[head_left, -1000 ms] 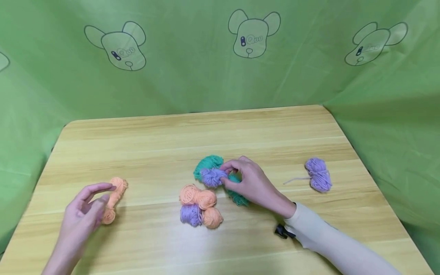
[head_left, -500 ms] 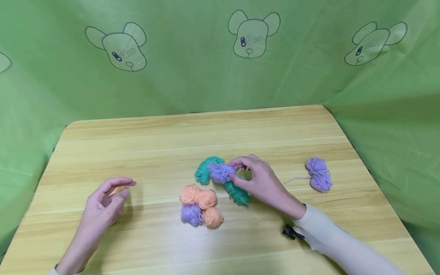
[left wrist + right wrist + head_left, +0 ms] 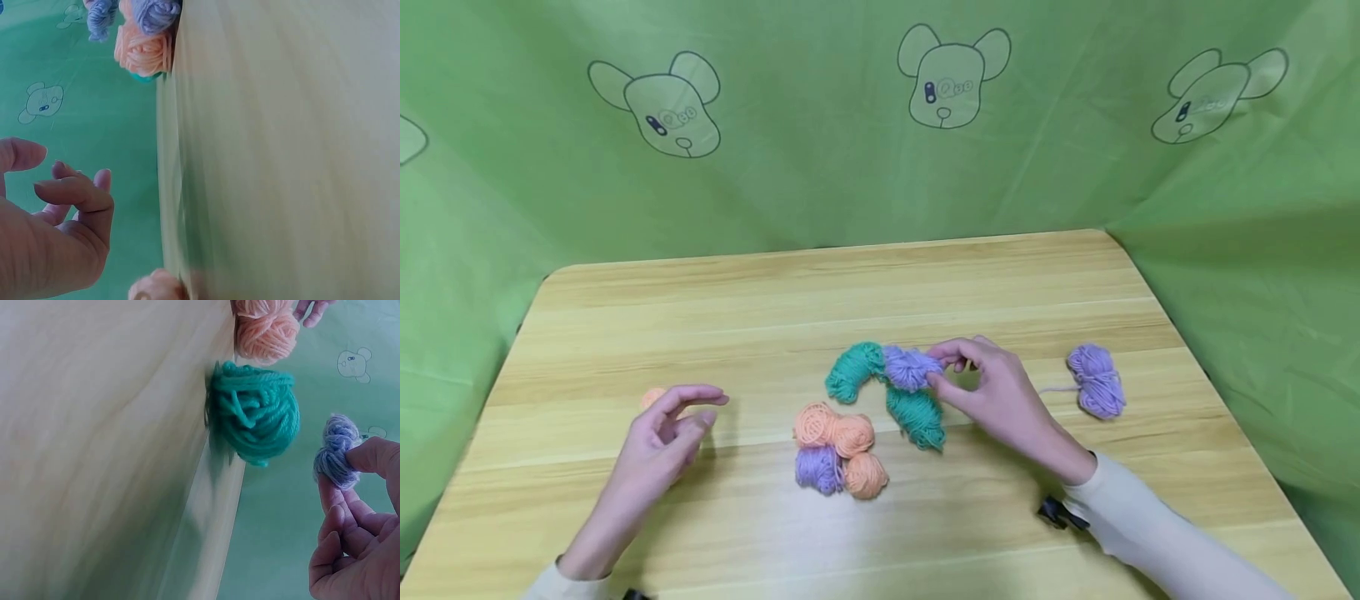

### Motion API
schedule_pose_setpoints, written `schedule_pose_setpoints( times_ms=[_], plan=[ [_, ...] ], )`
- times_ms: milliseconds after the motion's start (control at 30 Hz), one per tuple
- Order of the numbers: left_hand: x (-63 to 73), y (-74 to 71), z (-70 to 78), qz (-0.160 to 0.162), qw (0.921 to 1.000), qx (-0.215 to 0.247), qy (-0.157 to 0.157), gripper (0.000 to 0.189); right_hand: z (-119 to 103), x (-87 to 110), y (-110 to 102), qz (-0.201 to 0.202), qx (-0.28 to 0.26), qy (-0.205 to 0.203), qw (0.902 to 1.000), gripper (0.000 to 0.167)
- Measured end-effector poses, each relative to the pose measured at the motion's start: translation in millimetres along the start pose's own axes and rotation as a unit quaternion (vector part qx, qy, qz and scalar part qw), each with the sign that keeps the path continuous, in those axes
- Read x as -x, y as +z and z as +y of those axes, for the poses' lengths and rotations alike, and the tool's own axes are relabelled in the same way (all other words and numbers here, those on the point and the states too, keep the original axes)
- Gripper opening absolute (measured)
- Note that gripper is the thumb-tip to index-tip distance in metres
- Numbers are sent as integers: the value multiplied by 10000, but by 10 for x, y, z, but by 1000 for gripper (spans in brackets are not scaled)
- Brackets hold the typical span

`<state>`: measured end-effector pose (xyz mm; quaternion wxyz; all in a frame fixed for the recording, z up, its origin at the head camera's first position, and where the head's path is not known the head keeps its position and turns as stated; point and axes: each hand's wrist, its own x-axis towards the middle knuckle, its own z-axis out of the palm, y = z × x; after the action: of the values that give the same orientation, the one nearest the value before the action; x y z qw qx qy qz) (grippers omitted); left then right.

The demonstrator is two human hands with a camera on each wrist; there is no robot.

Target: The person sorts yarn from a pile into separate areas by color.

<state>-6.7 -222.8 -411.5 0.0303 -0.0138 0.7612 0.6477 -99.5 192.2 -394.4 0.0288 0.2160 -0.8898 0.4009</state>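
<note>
My right hand [image 3: 996, 383] pinches a small purple yarn skein [image 3: 910, 367] between thumb and fingers, above the table. In the right wrist view that skein hangs apart from a green yarn skein [image 3: 256, 412]. Two green skeins lie close by in the head view, one left of the held yarn [image 3: 854, 372] and one below it [image 3: 916, 415]. My left hand [image 3: 658, 446] hovers over the left of the table, fingers bent loosely, nothing between them. Behind it an orange skein [image 3: 652, 397] is mostly hidden.
At the table's middle, orange yarn balls [image 3: 865, 475] and a purple skein [image 3: 818, 468] sit in a cluster. Another purple skein [image 3: 1096, 381] with a loose tail lies at the right. Green cloth [image 3: 820, 167] stands behind the wooden table [image 3: 715, 317].
My right hand has carried the purple skein to the right, off the green yarn it overlapped. My left hand has moved rightward from the orange skein, which stays on the table.
</note>
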Motion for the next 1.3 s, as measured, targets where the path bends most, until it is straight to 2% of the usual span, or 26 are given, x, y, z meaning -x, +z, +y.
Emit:
schedule_pose_setpoints(
  times_ms=[300,500,1033,1300],
  plan=[
    [-87,158,-23,-306,9995,-41,35,32,81,70,-114,355,162,-32,9992,27],
    [-137,252,-33,-422,9988,52,-248,35,117,131,-206,561,244,22,9981,25],
    [-222,388,-38,-831,9955,12,-448,41,294,300,-422,897,427,271,9947,23],
    [-268,470,-24,-1050,9925,-175,-608,46,364,417,-599,1018,668,585,9908,20]
  ],
)
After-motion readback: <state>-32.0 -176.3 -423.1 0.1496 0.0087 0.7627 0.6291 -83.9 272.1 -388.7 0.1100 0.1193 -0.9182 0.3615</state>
